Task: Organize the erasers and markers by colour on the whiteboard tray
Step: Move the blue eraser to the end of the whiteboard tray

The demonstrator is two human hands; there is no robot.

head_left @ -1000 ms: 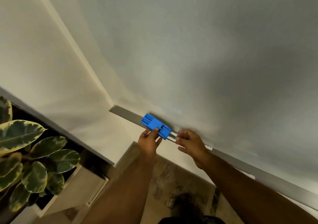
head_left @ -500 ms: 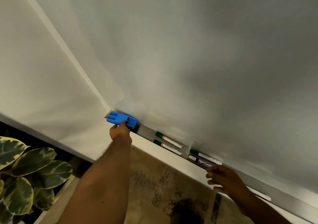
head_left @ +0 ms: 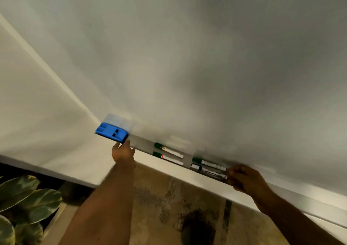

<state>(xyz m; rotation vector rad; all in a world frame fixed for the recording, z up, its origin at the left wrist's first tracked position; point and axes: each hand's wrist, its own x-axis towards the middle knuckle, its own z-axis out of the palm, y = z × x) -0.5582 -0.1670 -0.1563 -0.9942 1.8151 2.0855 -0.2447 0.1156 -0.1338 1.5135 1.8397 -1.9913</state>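
Down at the lower left, a potted plant with broad variegated green-and-cream leaves (head_left: 28, 205) stands on the floor below the wall, and a mottled beige and dark patterned rug (head_left: 178, 212) covers the floor under the arms. Nothing lies between the hands and the long grey metal whiteboard tray (head_left: 140, 143), which runs slantwise below the plain white whiteboard (head_left: 187, 56).

At the tray's far left end sits the blue plastic block eraser (head_left: 110, 132). The left hand (head_left: 123, 153) is just below its right corner, fingertips at the tray's front edge by the eraser; whether they touch the eraser is unclear, and the fingers look loosely extended, gripping nothing. Further right lie two green-capped white markers (head_left: 168, 154) side by side, then past a bare stretch a third green-capped marker (head_left: 208, 163) with a dark-capped marker (head_left: 206, 169) just in front of it. The right hand (head_left: 246, 179) is at the right ends of this second pair, fingers curled at the tray; blur hides whether it grips a marker.

Half a second ago the right hand hung below the tray, apart from the markers; now it has risen to them. The left hand has slipped from the eraser's middle to its right corner.
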